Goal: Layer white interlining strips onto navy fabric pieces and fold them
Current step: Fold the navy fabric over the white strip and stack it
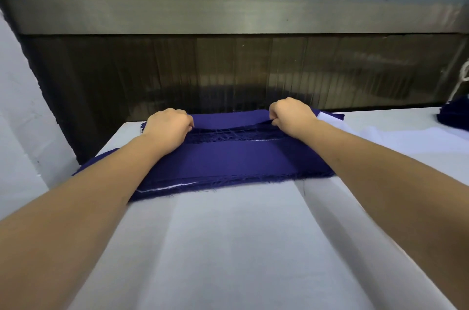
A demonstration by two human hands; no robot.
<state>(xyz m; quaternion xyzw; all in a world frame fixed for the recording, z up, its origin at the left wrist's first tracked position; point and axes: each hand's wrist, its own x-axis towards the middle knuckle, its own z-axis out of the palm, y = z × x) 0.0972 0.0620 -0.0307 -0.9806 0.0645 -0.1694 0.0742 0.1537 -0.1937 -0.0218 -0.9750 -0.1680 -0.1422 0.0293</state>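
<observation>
Status: mid-fold, one piece in hand.

- Left hand [168, 129] and right hand [291, 117] both have fingers curled, pinching the far edge of the top navy piece [228, 119], one hand at each end. Edge is lifted slightly off the stack, sagging between the hands.
- Navy stack [228, 160] sits mid-frame on the white table cover [228, 246], forearms resting over its ends. Frayed raw edges show in the gap under the lifted flap and along the near side.
- White interlining strip [175, 186] peeks out at the stack's lower-left edge, so at least one layer looks done. Pale streaks under the flap could be interlining too; can't tell.
- White sheet [327, 118] pokes out from under the stack just right of the right hand.
- Second navy pile [455, 113] at the right edge of the frame, well apart. Folded or pending, can't tell.

Read: layering on this piece probably done, fold-over underway, not yet laid flat. Count remaining unknown.
</observation>
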